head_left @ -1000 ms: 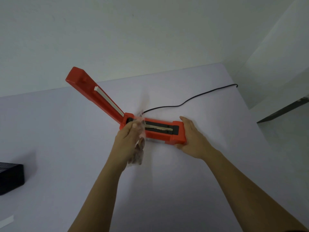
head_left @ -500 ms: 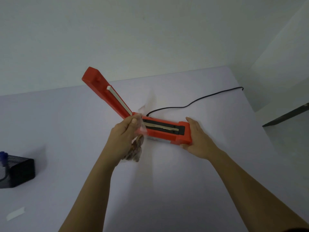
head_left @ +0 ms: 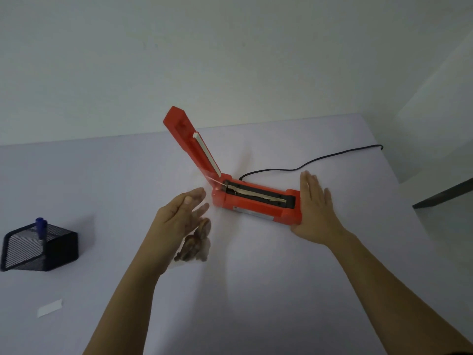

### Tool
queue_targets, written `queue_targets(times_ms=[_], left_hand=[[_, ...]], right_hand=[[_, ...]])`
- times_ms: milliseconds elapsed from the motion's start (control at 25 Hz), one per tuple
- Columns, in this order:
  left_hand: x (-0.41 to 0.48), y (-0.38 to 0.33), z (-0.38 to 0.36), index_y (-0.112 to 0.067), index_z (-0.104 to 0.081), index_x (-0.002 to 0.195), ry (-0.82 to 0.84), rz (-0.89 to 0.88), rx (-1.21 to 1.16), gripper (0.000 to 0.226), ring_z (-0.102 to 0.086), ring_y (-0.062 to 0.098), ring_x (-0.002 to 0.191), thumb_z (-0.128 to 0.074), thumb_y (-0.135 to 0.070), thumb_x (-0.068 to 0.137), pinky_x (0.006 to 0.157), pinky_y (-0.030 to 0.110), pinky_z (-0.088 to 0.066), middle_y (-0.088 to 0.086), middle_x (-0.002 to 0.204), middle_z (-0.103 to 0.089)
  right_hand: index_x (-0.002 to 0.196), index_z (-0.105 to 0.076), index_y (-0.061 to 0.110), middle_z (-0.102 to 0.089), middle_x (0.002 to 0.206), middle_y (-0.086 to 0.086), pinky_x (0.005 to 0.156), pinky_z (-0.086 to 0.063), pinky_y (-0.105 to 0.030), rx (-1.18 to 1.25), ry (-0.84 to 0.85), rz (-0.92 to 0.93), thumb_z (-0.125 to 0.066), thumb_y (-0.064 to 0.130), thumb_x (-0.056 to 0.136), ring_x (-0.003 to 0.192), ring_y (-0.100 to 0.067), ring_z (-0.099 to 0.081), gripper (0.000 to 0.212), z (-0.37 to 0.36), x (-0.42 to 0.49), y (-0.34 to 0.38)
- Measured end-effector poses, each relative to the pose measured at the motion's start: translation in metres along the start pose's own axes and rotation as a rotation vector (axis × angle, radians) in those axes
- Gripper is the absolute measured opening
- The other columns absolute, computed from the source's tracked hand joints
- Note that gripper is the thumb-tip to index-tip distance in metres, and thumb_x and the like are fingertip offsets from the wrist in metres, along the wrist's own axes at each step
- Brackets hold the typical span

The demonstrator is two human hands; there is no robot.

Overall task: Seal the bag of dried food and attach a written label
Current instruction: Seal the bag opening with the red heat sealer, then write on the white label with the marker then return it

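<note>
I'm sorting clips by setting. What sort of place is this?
Probably a plain office or home workroom: a white table against a blank wall, an orange sealer with its cord, and a mesh pen holder with a pen.
</note>
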State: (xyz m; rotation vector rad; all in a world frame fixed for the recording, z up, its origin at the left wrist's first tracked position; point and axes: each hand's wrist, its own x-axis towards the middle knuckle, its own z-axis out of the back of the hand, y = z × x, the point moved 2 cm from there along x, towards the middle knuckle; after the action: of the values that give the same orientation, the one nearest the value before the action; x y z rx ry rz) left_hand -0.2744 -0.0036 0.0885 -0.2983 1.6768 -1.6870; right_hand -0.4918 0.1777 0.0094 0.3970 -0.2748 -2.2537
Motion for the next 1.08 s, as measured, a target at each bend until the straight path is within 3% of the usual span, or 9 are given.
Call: queue_targets(times_ms=[80,160,240,360,440,600,840,960,1080], left_hand=[[-0.009,0.007,0.011,-0.028,-0.057,0.115,-0.015,0.042,-0.134,0.03,-0.056,0.016,0.119,-0.032,-0.03,0.099,0.105,0.043,-0.04,-0.011,0.128,-0.058],[-0.017,0.015,0.019,-0.024,-0.059,0.114,-0.021,0.081,-0.253,0.031,-0.059,0.018,0.116,-0.032,-0.027,0.099,0.104,0.045,-0.041,-0.008,0.126,-0.06],[-0.024,0.023,0.025,-0.021,-0.059,0.115,0.0,0.114,-0.321,0.032,-0.061,0.019,0.113,-0.032,-0.025,0.099,0.102,0.045,-0.043,-0.005,0.126,-0.061],[-0.034,0.039,0.036,-0.017,-0.058,0.117,0.035,0.163,-0.366,0.032,-0.061,0.019,0.113,-0.032,-0.024,0.099,0.098,0.04,-0.047,-0.002,0.128,-0.061],[-0.042,0.053,0.046,-0.015,-0.056,0.12,0.04,0.204,-0.418,0.034,-0.061,0.02,0.113,-0.035,-0.026,0.096,0.095,0.038,-0.05,-0.002,0.127,-0.061],[-0.061,0.1,0.072,-0.016,-0.054,0.12,-0.005,0.314,-0.484,0.034,-0.06,0.017,0.114,-0.037,-0.03,0.095,0.1,0.042,-0.043,-0.002,0.128,-0.06],[-0.081,0.164,0.084,-0.001,-0.061,0.107,-0.221,0.418,-0.566,0.028,-0.07,0.018,0.092,-0.038,-0.017,0.099,0.072,0.026,-0.057,0.017,0.109,-0.067],[-0.088,0.173,0.089,-0.005,-0.067,0.087,-0.394,0.355,-0.161,0.02,-0.067,0.007,0.064,-0.052,-0.017,0.094,0.056,0.015,-0.051,0.007,0.075,-0.068],[-0.089,0.173,0.091,-0.018,-0.064,0.068,-0.499,0.262,0.238,0.022,-0.061,0.008,0.056,-0.06,-0.026,0.088,0.055,0.014,-0.046,-0.001,0.059,-0.066]], right_hand=[[0.146,-0.007,0.008,-0.014,0.154,-0.011,0.116,-0.013,-0.041,0.287,-0.25,0.093,-0.061,0.014,0.076,0.143,-0.022,-0.01,0.088,0.005,-0.013,0.032],[0.141,-0.031,0.013,-0.041,0.14,-0.002,0.107,-0.03,-0.026,0.643,-0.31,0.077,-0.056,0.016,0.086,0.129,-0.01,-0.037,0.06,-0.002,-0.028,0.067],[0.134,-0.043,0.021,-0.054,0.122,0.011,0.096,-0.039,-0.016,0.904,-0.118,-0.042,-0.053,0.029,0.092,0.11,0.005,-0.05,0.043,-0.015,-0.037,0.1],[0.128,-0.05,0.026,-0.062,0.116,0.008,0.092,-0.047,-0.023,1.117,0.14,-0.175,-0.055,0.046,0.087,0.104,-0.002,-0.058,0.047,-0.043,-0.035,0.133],[0.119,-0.057,0.027,-0.066,0.11,0.002,0.09,-0.051,-0.031,1.155,0.163,-0.214,-0.062,0.045,0.082,0.099,-0.011,-0.064,0.042,-0.06,-0.033,0.147],[0.089,-0.064,0.022,-0.07,0.084,-0.003,0.072,-0.055,-0.025,1.171,0.151,-0.257,-0.069,0.022,0.082,0.075,-0.013,-0.068,0.009,-0.093,-0.043,0.174],[0.076,-0.066,0.019,-0.068,0.07,0.001,0.064,-0.051,-0.02,1.088,0.074,-0.362,-0.07,0.016,0.08,0.061,-0.006,-0.062,0.006,-0.153,-0.069,0.193],[0.076,-0.065,0.02,-0.067,0.069,0.008,0.062,-0.048,-0.012,0.98,-0.024,-0.299,-0.07,0.017,0.08,0.061,-0.002,-0.061,0.007,-0.156,-0.067,0.195],[0.078,-0.066,0.019,-0.066,0.069,0.011,0.063,-0.048,-0.009,0.909,-0.089,-0.256,-0.071,0.018,0.08,0.064,-0.002,-0.061,0.006,-0.154,-0.066,0.196]])
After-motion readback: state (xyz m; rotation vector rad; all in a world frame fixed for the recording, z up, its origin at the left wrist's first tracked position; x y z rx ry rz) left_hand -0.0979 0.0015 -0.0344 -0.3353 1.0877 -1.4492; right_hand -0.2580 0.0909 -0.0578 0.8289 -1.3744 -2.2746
